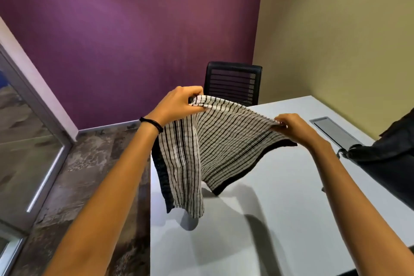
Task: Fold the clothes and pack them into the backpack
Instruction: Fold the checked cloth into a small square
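Note:
A white garment with thin black stripes and black hems (215, 145) hangs in the air above the white table (280, 219). My left hand (179, 103) pinches its upper left corner. My right hand (293, 125) pinches its upper right corner, so the cloth is stretched between both hands and droops down toward the table. A black backpack (389, 159) sits at the table's right side, partly cut off by the frame edge.
A black mesh office chair (233, 83) stands behind the table's far edge. A grey cable hatch (333, 132) is set into the tabletop near the backpack. Patterned floor and a glass door lie to the left of the table.

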